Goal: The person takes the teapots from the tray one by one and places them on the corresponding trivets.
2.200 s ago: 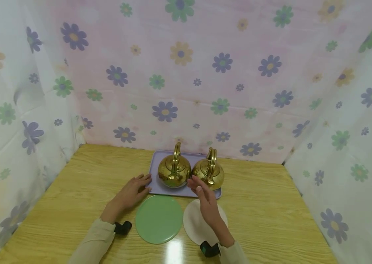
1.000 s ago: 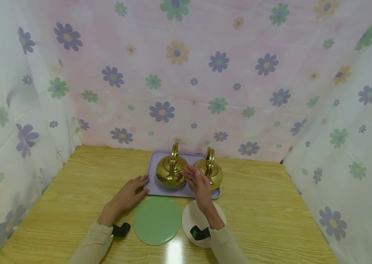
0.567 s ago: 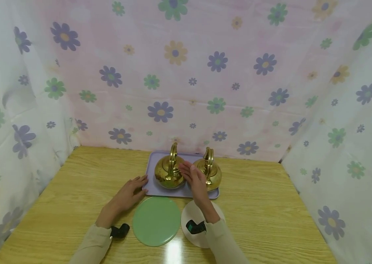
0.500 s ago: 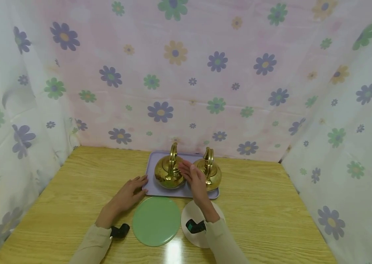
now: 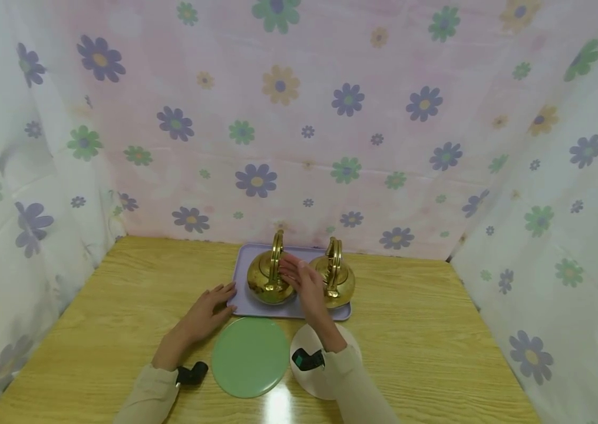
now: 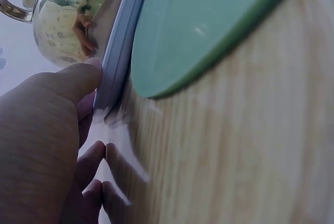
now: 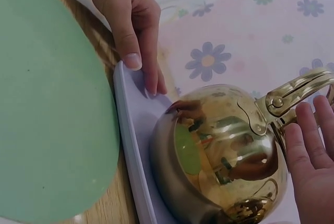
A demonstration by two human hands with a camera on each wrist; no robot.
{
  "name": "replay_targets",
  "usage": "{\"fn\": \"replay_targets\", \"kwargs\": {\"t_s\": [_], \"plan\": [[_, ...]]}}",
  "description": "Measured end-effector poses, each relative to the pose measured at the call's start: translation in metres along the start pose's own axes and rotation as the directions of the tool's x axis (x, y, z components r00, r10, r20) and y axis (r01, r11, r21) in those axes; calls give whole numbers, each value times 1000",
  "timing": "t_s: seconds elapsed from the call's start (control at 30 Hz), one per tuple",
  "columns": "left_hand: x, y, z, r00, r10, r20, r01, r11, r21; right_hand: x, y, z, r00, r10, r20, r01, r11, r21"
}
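Two round brass kettles with upright handles stand side by side on a lilac tray (image 5: pixel 243 262) in the head view. My right hand (image 5: pixel 308 291) reaches past the right kettle (image 5: pixel 344 290), partly covering it. Its straight, slightly spread fingers are beside the handle of the left kettle (image 5: pixel 263 290); whether they touch it I cannot tell. In the right wrist view the palm side of that hand (image 7: pixel 318 174) shows next to the kettle's handle (image 7: pixel 292 96). My left hand (image 5: pixel 204 313) rests at the tray's near left corner, thumb and fingertips touching the rim (image 6: pixel 117 51), fingers relaxed.
A green plate (image 5: pixel 250 357) lies on the wooden table just in front of the tray. Right of it is a white plate (image 5: pixel 309 383), partly under my right forearm. Flowered curtains (image 5: pixel 299 147) close off the back and both sides.
My right hand has moved left and forward, from in front of the right kettle to the left kettle's handle. My left hand stays at the tray corner.
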State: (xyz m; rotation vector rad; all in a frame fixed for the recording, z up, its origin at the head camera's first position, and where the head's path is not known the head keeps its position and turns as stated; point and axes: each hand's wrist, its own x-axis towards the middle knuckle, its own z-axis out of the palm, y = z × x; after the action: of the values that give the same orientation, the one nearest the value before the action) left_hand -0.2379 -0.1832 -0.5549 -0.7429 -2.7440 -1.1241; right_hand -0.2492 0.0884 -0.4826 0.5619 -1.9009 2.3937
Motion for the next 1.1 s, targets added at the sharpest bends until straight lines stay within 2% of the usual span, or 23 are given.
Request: {"fn": "replay_targets", "kwargs": {"t_s": [0.3,0.63,0.83,0.93,1.1], "plan": [[1,2,1,1000,-12,1,12,1000,-13,5,-3,6,1000,18,6,-18,1000,-21],[0,3,0,1000,-23,-11,23,999,-39,9,-12,12,993,119,-20,-118,993,22],[1,1,2,1000,-26,-14,25,998,-57,11,-15,16,989,147,-30,-146,989,22],[1,-1,3,1000,-22,-20,21,998,-58,12,-16,18,988,150,-24,-149,988,29],[1,-1,3,999,-22,-28,20,998,-61,17,-16,22,994,108,1,-108,993,41]]}}
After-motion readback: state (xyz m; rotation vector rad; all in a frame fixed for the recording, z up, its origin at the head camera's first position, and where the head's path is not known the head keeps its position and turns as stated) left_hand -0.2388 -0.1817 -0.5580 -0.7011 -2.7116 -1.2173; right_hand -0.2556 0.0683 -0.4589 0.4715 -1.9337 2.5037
